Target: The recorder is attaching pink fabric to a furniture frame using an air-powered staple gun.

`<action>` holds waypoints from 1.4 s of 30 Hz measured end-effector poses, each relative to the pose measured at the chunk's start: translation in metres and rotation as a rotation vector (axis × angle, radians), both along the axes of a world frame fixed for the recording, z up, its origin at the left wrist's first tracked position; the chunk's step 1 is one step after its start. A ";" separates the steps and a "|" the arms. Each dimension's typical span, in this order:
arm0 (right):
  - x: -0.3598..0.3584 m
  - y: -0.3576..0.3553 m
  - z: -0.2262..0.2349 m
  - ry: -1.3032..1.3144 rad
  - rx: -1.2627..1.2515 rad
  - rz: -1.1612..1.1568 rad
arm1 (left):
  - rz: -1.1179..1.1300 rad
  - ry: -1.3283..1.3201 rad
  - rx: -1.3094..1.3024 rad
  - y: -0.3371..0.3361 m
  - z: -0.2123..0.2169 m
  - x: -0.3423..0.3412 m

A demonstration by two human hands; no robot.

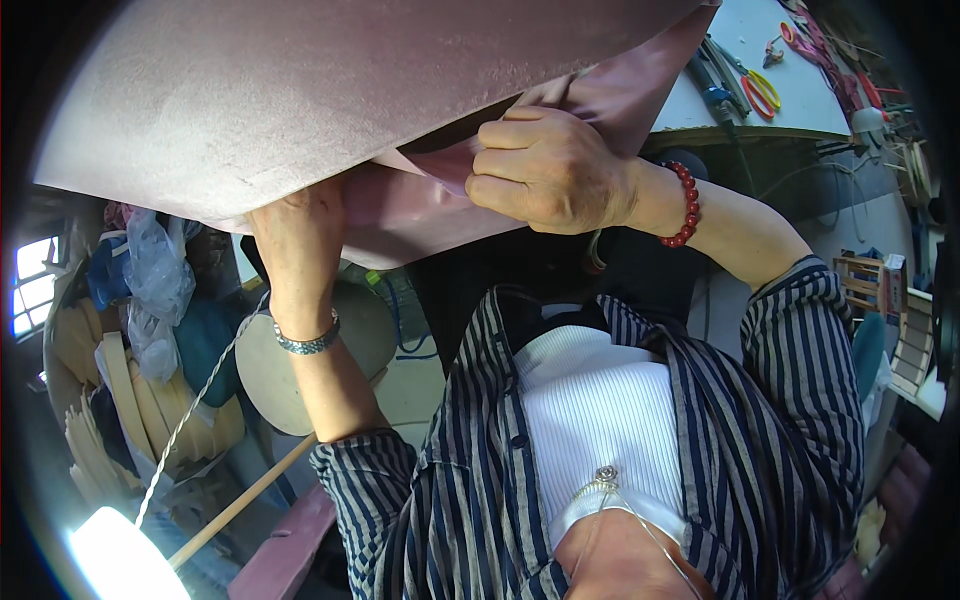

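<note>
A large piece covered in dusty-pink velvety fabric (300, 90) fills the top of the view. Along its near edge a loose flap of pink fabric (400, 215) hangs down, with a dark gap between flap and piece. My right hand (550, 170) is closed in a fist on the flap's edge, right of the middle. Farther left, my left hand (298, 235) reaches up under the near edge; its fingers are hidden inside the fabric, so their grip does not show.
On a white table (690, 105) at the upper right lie yellow-and-red-handled scissors (760, 95) and other tools. A round stool seat (315, 360), a bright lamp (125, 560) and a wooden stick (245, 500) are at lower left. Plastic bags (158, 270) hang beyond.
</note>
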State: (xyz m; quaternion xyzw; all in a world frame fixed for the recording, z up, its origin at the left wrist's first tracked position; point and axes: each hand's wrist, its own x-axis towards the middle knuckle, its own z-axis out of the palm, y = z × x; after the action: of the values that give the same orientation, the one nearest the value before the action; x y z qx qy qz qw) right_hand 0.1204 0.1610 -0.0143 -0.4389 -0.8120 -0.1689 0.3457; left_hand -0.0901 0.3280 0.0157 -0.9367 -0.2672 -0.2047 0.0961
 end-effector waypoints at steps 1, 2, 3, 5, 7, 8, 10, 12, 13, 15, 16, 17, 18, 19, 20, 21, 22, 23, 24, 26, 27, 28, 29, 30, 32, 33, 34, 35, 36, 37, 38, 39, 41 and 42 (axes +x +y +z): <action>0.000 0.001 0.001 0.020 0.006 0.012 | -0.011 0.050 -0.084 0.006 0.004 0.000; 0.000 0.000 0.000 0.040 -0.001 0.018 | 0.001 0.117 -0.183 0.010 0.006 0.000; 0.000 0.000 0.000 0.060 0.001 0.013 | -0.048 0.066 -0.219 0.015 0.008 0.002; -0.003 -0.001 -0.001 0.082 -0.014 -0.006 | -0.148 0.145 -0.175 0.014 0.009 -0.003; -0.008 -0.005 -0.003 0.087 -0.025 -0.038 | -0.163 0.173 -0.122 0.006 0.005 -0.011; -0.010 -0.007 -0.003 0.090 -0.029 -0.057 | -0.146 0.161 -0.090 0.002 0.003 -0.015; -0.013 -0.009 -0.005 0.109 -0.024 -0.094 | -0.186 0.064 0.023 -0.002 -0.005 -0.020; -0.014 -0.013 -0.006 0.115 -0.026 -0.136 | -0.292 -0.095 0.179 -0.005 -0.013 -0.025; -0.013 -0.014 -0.006 0.115 -0.031 -0.154 | -0.301 -0.137 0.214 -0.006 -0.017 -0.028; -0.010 -0.014 -0.006 0.121 -0.022 -0.183 | -0.313 -0.149 0.206 -0.001 -0.019 -0.030; -0.009 -0.014 -0.006 0.127 -0.019 -0.187 | -0.322 -0.159 0.204 0.000 -0.020 -0.032; -0.008 -0.014 -0.006 0.128 -0.024 -0.187 | -0.345 -0.155 0.122 0.001 -0.019 -0.034; -0.008 -0.014 -0.006 0.130 -0.013 -0.171 | -0.369 -0.152 0.046 0.002 -0.018 -0.035; -0.007 -0.013 -0.005 0.133 -0.019 -0.157 | -0.383 -0.141 -0.044 0.005 -0.015 -0.036; -0.006 -0.013 -0.005 0.136 -0.025 -0.142 | -0.424 -0.123 -0.114 0.007 -0.012 -0.036; -0.005 -0.012 -0.006 0.142 -0.020 -0.139 | -0.455 -0.100 -0.194 0.009 -0.010 -0.036; -0.005 -0.012 -0.006 0.148 -0.015 -0.134 | -0.485 -0.077 -0.274 0.010 -0.007 -0.035; -0.004 -0.011 -0.007 0.160 -0.022 -0.132 | -0.481 -0.063 -0.360 0.011 -0.006 -0.034; -0.002 -0.011 -0.008 0.153 -0.004 -0.124 | -0.477 -0.048 -0.448 0.011 -0.004 -0.032; 0.000 -0.011 -0.010 0.150 0.014 -0.107 | -0.491 -0.015 -0.537 0.010 -0.001 -0.030; 0.001 -0.011 -0.010 0.132 0.008 -0.106 | -0.507 0.003 -0.544 0.009 0.002 -0.029; 0.001 -0.012 -0.010 0.114 0.002 -0.104 | -0.508 0.026 -0.558 0.006 0.002 -0.028; 0.002 -0.012 -0.010 0.100 0.005 -0.097 | -0.509 0.028 -0.584 0.005 0.004 -0.026; 0.002 -0.012 -0.010 0.105 -0.015 -0.095 | -0.497 0.038 -0.623 0.004 0.006 -0.024; 0.003 -0.012 -0.010 0.118 -0.032 -0.085 | -0.455 0.076 -0.610 0.001 0.009 -0.017; 0.003 -0.011 -0.009 0.122 -0.039 -0.105 | -0.422 0.100 -0.558 -0.002 0.010 -0.014; 0.002 -0.011 -0.009 0.125 -0.044 -0.122 | -0.385 0.121 -0.504 -0.007 0.010 -0.010; 0.002 -0.010 -0.009 0.128 -0.049 -0.138 | -0.380 0.089 -0.454 -0.009 0.010 -0.006; 0.002 -0.008 -0.009 0.149 -0.024 -0.128 | -0.363 0.078 -0.379 -0.013 0.010 -0.002; 0.001 -0.006 -0.009 0.173 0.000 -0.121 | -0.348 0.069 -0.306 -0.017 0.009 0.001; 0.001 -0.004 -0.009 0.195 0.010 -0.117 | -0.332 0.060 -0.233 -0.021 0.008 0.004; 0.000 -0.003 -0.010 0.199 0.021 -0.112 | -0.365 0.017 -0.145 -0.025 0.005 0.008; -0.001 -0.002 -0.010 0.220 0.035 -0.105 | -0.291 0.026 -0.150 -0.031 0.002 0.013; -0.001 -0.002 -0.010 0.208 0.016 -0.117 | -0.256 0.031 -0.152 -0.032 0.000 0.014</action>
State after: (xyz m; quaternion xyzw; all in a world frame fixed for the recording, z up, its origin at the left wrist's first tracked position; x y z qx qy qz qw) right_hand 0.1197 0.1587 -0.0245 -0.4979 -0.7434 -0.1487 0.4212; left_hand -0.0758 0.2959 0.0162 -0.9708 -0.1587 -0.1799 0.0022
